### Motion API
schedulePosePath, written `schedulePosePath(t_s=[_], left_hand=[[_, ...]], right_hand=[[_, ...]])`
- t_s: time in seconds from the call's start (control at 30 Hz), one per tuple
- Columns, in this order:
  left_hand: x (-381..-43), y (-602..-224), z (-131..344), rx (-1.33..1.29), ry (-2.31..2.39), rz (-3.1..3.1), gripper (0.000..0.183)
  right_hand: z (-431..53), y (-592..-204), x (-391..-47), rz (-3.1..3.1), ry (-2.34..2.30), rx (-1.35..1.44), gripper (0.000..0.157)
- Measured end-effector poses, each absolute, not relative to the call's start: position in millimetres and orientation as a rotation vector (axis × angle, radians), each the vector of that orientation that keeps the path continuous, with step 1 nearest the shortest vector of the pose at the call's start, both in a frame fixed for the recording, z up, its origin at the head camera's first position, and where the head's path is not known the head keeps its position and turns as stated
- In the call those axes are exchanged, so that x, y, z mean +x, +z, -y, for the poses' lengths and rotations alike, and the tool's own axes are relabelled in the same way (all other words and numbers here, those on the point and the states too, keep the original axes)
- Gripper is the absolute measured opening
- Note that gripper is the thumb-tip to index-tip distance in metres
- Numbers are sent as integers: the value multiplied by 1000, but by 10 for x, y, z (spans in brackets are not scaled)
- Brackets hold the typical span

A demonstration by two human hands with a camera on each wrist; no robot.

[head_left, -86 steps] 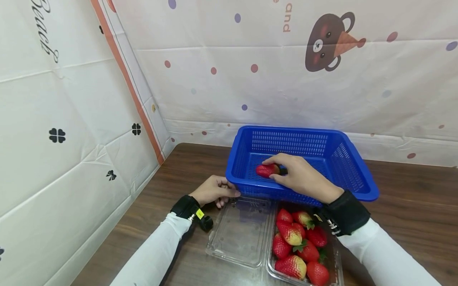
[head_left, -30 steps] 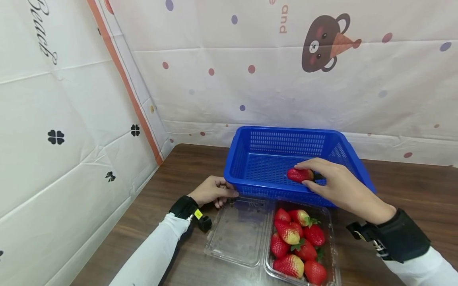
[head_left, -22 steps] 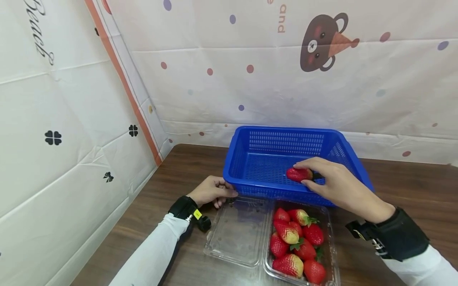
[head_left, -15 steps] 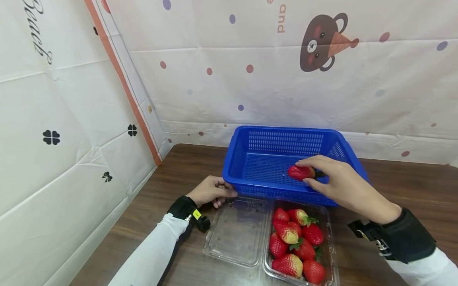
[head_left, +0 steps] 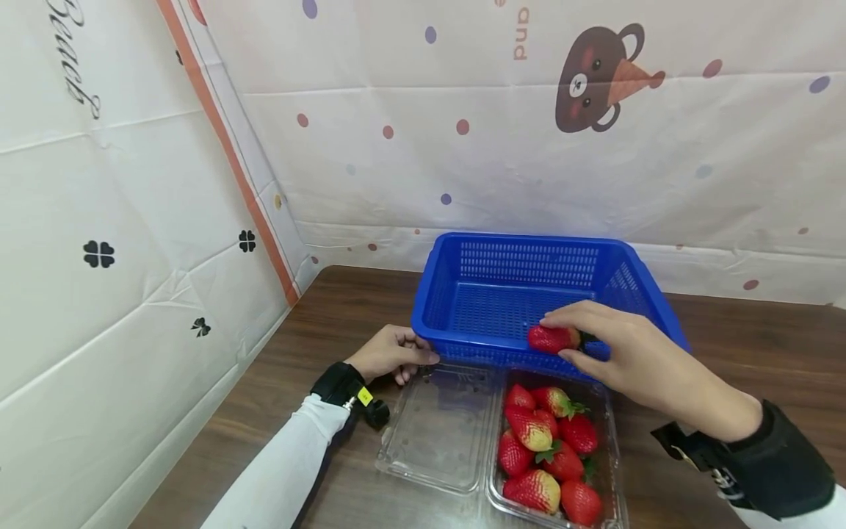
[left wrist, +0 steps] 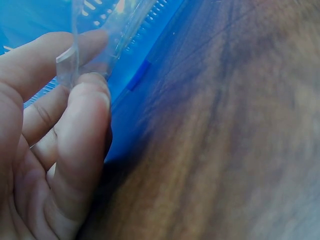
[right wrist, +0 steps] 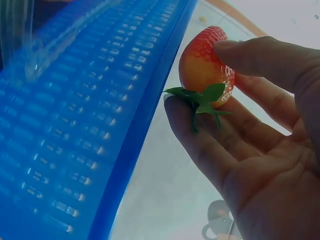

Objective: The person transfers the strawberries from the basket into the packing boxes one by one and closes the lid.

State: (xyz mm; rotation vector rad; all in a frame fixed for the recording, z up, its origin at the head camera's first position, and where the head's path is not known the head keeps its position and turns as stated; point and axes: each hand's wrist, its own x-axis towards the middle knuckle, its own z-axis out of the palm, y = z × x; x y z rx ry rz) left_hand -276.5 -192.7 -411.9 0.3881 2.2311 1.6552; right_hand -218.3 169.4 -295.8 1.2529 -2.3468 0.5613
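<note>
Between right thumb and fingers my right hand (head_left: 637,360) pinches a red strawberry (head_left: 550,339), over the front rim of a blue slotted basket (head_left: 529,237). The right wrist view shows that strawberry's (right wrist: 200,60) green leaves and pale shoulder, with the basket wall beside it. My left hand (head_left: 393,354) is at the basket's front left corner. Its thumb and fingers pinch the edge of a clear plastic lid (head_left: 439,433), which the left wrist view shows as a thin clear lip (left wrist: 67,62). Right of the lid, its clear box (head_left: 617,470) holds several strawberries (head_left: 562,461).
A brown wood-grain table (head_left: 277,411) carries everything. Behind it hangs a white printed cloth (head_left: 370,169), with another cloth panel (head_left: 132,308) along the left side. The basket stands at the back, directly behind the lid and box.
With the strawberry pinched, my right hand has shifted from over the basket's inside to the right, then nearer its front rim. My left hand stays at the lid's edge.
</note>
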Motion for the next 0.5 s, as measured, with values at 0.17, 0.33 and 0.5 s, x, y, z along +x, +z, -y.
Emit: schedulePosePath(t_s=[0.17,0.33,0.5], left_hand=[[-2773,-4123,1910,382,1655,-2222,28],[-2770,-4122,1914,375,1665,-2228,27],[-2758,-4122,1927,383,1665,-2228,27]], right_hand=[[-1716,-2998,-2077,2350,555,1272,59],[-1756,-3035,-2005,2326,583,1307,37],[-1777,-3097,-1959,2274,617,1356,45]])
